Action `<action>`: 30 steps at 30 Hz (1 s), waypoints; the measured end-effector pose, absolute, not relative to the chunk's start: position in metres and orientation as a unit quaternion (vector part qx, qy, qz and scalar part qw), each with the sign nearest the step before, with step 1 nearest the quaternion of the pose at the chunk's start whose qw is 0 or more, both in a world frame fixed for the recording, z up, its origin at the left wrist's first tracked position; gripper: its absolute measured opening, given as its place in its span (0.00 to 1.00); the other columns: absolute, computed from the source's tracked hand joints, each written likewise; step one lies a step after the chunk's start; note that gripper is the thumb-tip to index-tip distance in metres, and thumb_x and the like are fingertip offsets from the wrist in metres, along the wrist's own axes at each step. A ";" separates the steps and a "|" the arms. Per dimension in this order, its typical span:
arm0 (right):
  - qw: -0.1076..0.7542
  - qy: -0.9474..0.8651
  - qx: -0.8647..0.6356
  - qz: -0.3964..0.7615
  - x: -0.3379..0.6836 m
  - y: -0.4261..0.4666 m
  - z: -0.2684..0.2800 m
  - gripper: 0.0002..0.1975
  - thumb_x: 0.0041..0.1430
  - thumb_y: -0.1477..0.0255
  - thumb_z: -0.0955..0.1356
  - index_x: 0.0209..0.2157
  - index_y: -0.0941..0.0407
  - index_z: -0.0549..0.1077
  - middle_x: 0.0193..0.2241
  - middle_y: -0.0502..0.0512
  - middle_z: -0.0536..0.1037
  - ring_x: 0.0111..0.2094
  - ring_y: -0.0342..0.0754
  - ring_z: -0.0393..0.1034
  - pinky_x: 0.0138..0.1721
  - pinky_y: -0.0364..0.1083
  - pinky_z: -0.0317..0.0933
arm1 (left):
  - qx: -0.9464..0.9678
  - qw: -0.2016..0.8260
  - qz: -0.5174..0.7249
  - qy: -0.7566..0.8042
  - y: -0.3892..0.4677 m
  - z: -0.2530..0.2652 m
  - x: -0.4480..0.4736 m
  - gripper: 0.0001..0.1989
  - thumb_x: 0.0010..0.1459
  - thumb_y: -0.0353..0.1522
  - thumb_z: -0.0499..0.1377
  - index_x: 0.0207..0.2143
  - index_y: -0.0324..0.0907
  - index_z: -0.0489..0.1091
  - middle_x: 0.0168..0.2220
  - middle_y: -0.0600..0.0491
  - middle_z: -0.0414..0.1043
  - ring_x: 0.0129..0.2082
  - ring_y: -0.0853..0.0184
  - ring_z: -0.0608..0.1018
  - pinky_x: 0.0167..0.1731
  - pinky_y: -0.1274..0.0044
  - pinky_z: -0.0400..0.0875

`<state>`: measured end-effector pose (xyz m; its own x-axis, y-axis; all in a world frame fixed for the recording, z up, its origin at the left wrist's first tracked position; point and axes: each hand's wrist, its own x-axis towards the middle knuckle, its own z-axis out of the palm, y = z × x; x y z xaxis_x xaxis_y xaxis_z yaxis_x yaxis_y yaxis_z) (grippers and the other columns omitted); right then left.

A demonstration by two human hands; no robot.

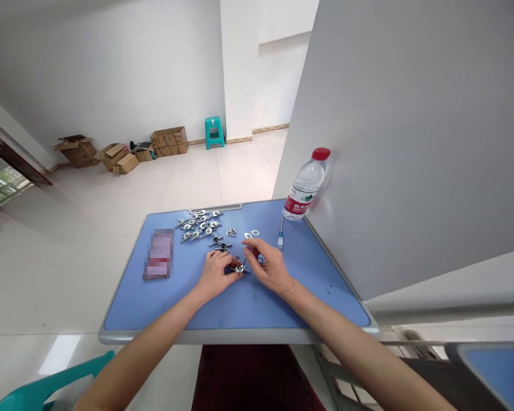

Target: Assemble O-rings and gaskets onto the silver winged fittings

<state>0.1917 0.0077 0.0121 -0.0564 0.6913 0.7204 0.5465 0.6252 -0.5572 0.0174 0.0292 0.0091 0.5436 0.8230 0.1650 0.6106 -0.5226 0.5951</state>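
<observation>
Low over the front half of the blue desk, my left hand (216, 272) pinches a small metal fitting (240, 269) with stubs at its sides, keeping it at the desk surface. My right hand (269, 265) is closed around a slim screwdriver (245, 260), mostly hidden by the fingers, with its thin shaft pointing down at the fitting. Just beyond my hands lie two fittings with dark round openings (223, 246). Farther back is a cluster of similar metal fittings (201, 225). Flat metal plates (255, 233) rest behind my right hand, beside small curved pieces (231, 232).
A second screwdriver (280, 238) with a clear blue handle lies near a red-capped water bottle (305, 185) at the back right. A phone (159, 254) is on the desk's (154, 308) left side. Grey panel (411, 142) borders the right. Cardboard boxes (170, 141) and a green stool (215, 132) stand beyond.
</observation>
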 end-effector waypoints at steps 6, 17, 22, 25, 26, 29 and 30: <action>0.524 -0.723 -0.443 0.074 0.192 0.008 0.015 0.10 0.64 0.76 0.62 0.45 0.53 0.70 0.29 0.52 0.76 0.25 0.44 0.69 0.29 0.44 0.64 | 0.845 0.262 0.204 0.420 0.032 0.011 0.019 0.03 0.56 0.35 0.63 0.33 0.46 0.74 0.32 0.56 0.76 0.37 0.62 0.74 0.49 0.66 0.60; 0.509 -0.732 -0.446 0.074 0.193 0.007 0.022 0.10 0.64 0.78 0.62 0.44 0.52 0.68 0.28 0.51 0.75 0.22 0.43 0.67 0.26 0.44 0.63 | 0.839 0.292 0.204 0.412 0.034 0.010 0.020 0.02 0.57 0.31 0.61 0.34 0.47 0.73 0.31 0.57 0.74 0.35 0.64 0.73 0.46 0.67 0.59; 0.507 -0.718 -0.466 0.102 0.195 0.006 0.024 0.10 0.64 0.77 0.63 0.45 0.51 0.69 0.28 0.50 0.75 0.23 0.44 0.68 0.27 0.44 0.64 | 0.838 0.296 0.196 0.415 0.034 0.010 0.020 0.02 0.57 0.32 0.61 0.34 0.48 0.73 0.33 0.57 0.75 0.36 0.63 0.73 0.47 0.67 0.59; 0.507 -0.721 -0.459 0.107 0.196 0.007 0.024 0.10 0.64 0.77 0.63 0.45 0.51 0.68 0.27 0.50 0.74 0.23 0.43 0.68 0.27 0.44 0.64 | 0.837 0.300 0.195 0.414 0.034 0.010 0.019 0.02 0.58 0.32 0.61 0.34 0.48 0.73 0.33 0.56 0.74 0.36 0.63 0.73 0.47 0.67 0.59; 0.506 -0.723 -0.457 0.108 0.196 0.007 0.024 0.10 0.64 0.77 0.63 0.45 0.52 0.68 0.27 0.50 0.74 0.23 0.43 0.67 0.27 0.44 0.64 | 0.837 0.300 0.195 0.414 0.034 0.010 0.019 0.02 0.58 0.31 0.60 0.34 0.47 0.73 0.33 0.56 0.74 0.36 0.63 0.73 0.47 0.67 0.59; 0.505 -0.727 -0.454 0.102 0.196 0.008 0.024 0.10 0.64 0.77 0.63 0.46 0.53 0.68 0.29 0.51 0.74 0.24 0.43 0.67 0.28 0.44 0.64 | 0.839 0.294 0.197 0.413 0.034 0.013 0.019 0.02 0.57 0.31 0.61 0.34 0.46 0.73 0.33 0.56 0.75 0.37 0.63 0.73 0.47 0.67 0.59; 0.507 -0.724 -0.457 0.099 0.196 0.008 0.024 0.10 0.64 0.77 0.63 0.46 0.53 0.68 0.30 0.52 0.74 0.24 0.43 0.67 0.28 0.44 0.64 | 0.840 0.291 0.196 0.413 0.034 0.014 0.019 0.01 0.57 0.31 0.62 0.33 0.46 0.73 0.33 0.56 0.75 0.37 0.63 0.73 0.47 0.67 0.59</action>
